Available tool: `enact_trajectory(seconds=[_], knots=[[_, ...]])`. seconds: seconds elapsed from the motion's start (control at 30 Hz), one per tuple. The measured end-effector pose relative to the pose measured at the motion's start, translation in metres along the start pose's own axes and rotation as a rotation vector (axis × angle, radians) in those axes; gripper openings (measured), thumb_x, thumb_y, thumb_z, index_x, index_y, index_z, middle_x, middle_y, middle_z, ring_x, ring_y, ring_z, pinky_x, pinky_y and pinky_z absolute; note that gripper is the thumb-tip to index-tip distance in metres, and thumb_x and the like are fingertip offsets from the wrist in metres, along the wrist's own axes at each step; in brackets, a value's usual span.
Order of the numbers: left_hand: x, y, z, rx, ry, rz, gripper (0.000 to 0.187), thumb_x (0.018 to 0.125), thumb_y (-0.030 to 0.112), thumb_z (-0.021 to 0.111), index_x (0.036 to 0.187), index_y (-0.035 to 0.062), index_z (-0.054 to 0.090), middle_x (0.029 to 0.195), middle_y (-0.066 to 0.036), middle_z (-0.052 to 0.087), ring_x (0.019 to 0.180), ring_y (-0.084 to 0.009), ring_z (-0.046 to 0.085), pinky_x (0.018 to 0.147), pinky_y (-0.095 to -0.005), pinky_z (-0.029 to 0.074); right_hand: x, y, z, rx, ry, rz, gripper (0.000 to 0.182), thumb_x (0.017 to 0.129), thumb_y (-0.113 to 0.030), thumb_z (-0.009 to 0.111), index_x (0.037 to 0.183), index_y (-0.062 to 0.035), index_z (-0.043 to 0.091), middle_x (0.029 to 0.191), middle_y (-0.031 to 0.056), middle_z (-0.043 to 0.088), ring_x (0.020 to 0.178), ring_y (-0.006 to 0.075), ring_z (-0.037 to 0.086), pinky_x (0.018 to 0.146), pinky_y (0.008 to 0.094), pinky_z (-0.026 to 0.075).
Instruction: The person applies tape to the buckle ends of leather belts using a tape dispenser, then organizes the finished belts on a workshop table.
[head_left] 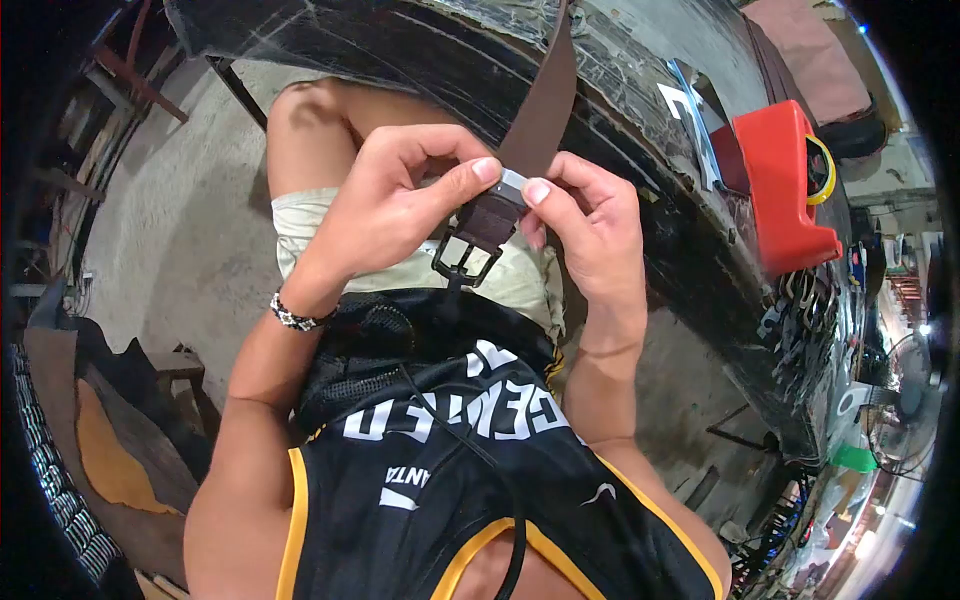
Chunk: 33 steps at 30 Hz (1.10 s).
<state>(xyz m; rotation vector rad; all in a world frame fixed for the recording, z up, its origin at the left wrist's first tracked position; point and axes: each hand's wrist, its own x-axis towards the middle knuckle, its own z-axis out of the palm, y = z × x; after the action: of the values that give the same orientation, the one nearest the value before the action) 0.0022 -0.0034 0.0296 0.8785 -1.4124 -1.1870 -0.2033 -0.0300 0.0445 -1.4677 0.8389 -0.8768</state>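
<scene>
A dark brown leather belt [541, 112] hangs down from the table edge to my lap, with a black pin buckle [466, 262] at its lower end. Just above the buckle, a small silver-grey metal piece, apparently a belt loop [511, 185], sits across the strap. My left hand [410, 195] is closed, its thumb pressing the left end of that piece. On the other side, my right hand [598, 225] pinches the belt and the loop's right end, thumb on top. The fingertips behind the strap are partly hidden.
A worn black-edged workbench [660, 200] runs in front of my knees. On it stand a red tape dispenser [780, 185] with yellow tape and some papers. Dark metal buckles [805, 325] hang at its right. Leather pieces [115, 440] lie at lower left.
</scene>
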Motion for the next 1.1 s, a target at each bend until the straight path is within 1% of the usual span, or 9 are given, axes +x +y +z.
enact_trajectory(seconds=[0.1, 0.2, 0.3, 0.5, 0.6, 0.7, 0.9, 1.07, 1.1], knots=[[0.000, -0.002, 0.000, 0.010, -0.001, -0.010, 0.018, 0.097, 0.012, 0.065, 0.089, -0.0034, 0.068, 0.080, 0.003, 0.063, 0.077, -0.0033, 0.054, 0.066, -0.0205, 0.043, 0.001, 0.002, 0.001, 0.036, 0.016, -0.027, 0.016, 0.092, -0.015, 0.070, 0.094, 0.0003, 0.068, 0.075, -0.0043, 0.061, 0.065, 0.0009, 0.051, 0.057, 0.0184, 0.040], [0.000, 0.001, 0.001, 0.002, -0.008, 0.007, 0.017, 0.096, 0.012, 0.065, 0.089, -0.0032, 0.068, 0.080, 0.002, 0.064, 0.077, -0.0037, 0.055, 0.067, -0.0211, 0.044, 0.003, 0.000, 0.011, -0.033, 0.063, -0.052, 0.015, 0.091, -0.014, 0.071, 0.097, 0.0005, 0.068, 0.076, -0.0044, 0.062, 0.065, 0.0007, 0.051, 0.057, 0.0181, 0.040], [0.000, 0.003, 0.000, -0.012, -0.009, 0.015, 0.017, 0.096, 0.013, 0.065, 0.089, -0.0031, 0.068, 0.080, 0.002, 0.065, 0.077, -0.0042, 0.056, 0.068, -0.0217, 0.045, 0.004, -0.001, 0.015, 0.034, 0.068, -0.056, 0.015, 0.091, -0.013, 0.071, 0.097, 0.0003, 0.069, 0.076, -0.0049, 0.061, 0.065, 0.0005, 0.051, 0.057, 0.0179, 0.040], [0.001, -0.004, -0.002, -0.051, -0.041, -0.032, 0.017, 0.096, 0.013, 0.066, 0.089, -0.0025, 0.068, 0.081, 0.002, 0.065, 0.078, -0.0048, 0.057, 0.069, -0.0222, 0.046, 0.003, 0.007, -0.004, 0.073, -0.015, -0.013, 0.013, 0.091, -0.011, 0.067, 0.094, 0.0018, 0.068, 0.076, 0.0017, 0.065, 0.064, 0.0062, 0.058, 0.057, 0.0211, 0.045], [0.001, -0.003, -0.003, -0.077, -0.043, -0.033, 0.017, 0.096, 0.013, 0.066, 0.089, -0.0021, 0.069, 0.080, 0.002, 0.064, 0.077, -0.0043, 0.056, 0.068, -0.0219, 0.045, 0.003, 0.013, -0.010, 0.181, -0.068, -0.016, 0.014, 0.090, -0.011, 0.065, 0.093, 0.0026, 0.067, 0.073, 0.0054, 0.066, 0.062, 0.0094, 0.060, 0.057, 0.0231, 0.048], [0.001, 0.000, -0.003, -0.116, -0.042, -0.025, 0.016, 0.096, 0.013, 0.066, 0.089, -0.0016, 0.069, 0.080, 0.003, 0.063, 0.076, -0.0038, 0.054, 0.067, -0.0215, 0.044, 0.000, 0.010, -0.006, 0.298, -0.041, -0.019, 0.012, 0.090, -0.010, 0.064, 0.090, 0.0023, 0.066, 0.071, 0.0059, 0.065, 0.061, 0.0097, 0.060, 0.058, 0.0234, 0.048], [0.002, 0.000, -0.001, -0.096, -0.040, -0.016, 0.014, 0.096, 0.012, 0.065, 0.089, -0.0009, 0.067, 0.083, 0.004, 0.063, 0.077, -0.0038, 0.054, 0.067, -0.0209, 0.043, 0.001, 0.011, 0.001, 0.126, 0.029, -0.029, 0.014, 0.092, -0.012, 0.067, 0.087, 0.0010, 0.065, 0.069, 0.0026, 0.063, 0.059, 0.0066, 0.057, 0.055, 0.0209, 0.045], [0.000, -0.001, -0.001, -0.060, -0.002, -0.025, 0.010, 0.093, 0.008, 0.066, 0.091, -0.0015, 0.066, 0.084, 0.002, 0.064, 0.079, -0.0047, 0.055, 0.069, -0.0210, 0.044, -0.002, 0.008, 0.003, 0.104, 0.084, -0.053, 0.017, 0.091, -0.015, 0.070, 0.085, -0.0003, 0.066, 0.067, -0.0002, 0.062, 0.057, 0.0038, 0.054, 0.052, 0.0188, 0.041], [0.000, -0.001, -0.002, 0.024, -0.006, 0.029, 0.010, 0.092, 0.007, 0.066, 0.091, -0.0020, 0.066, 0.084, 0.001, 0.064, 0.079, -0.0049, 0.056, 0.069, -0.0213, 0.044, -0.002, 0.006, 0.003, 0.098, 0.100, -0.053, 0.017, 0.091, -0.016, 0.070, 0.084, -0.0005, 0.066, 0.067, -0.0005, 0.062, 0.057, 0.0034, 0.054, 0.052, 0.0186, 0.041]])
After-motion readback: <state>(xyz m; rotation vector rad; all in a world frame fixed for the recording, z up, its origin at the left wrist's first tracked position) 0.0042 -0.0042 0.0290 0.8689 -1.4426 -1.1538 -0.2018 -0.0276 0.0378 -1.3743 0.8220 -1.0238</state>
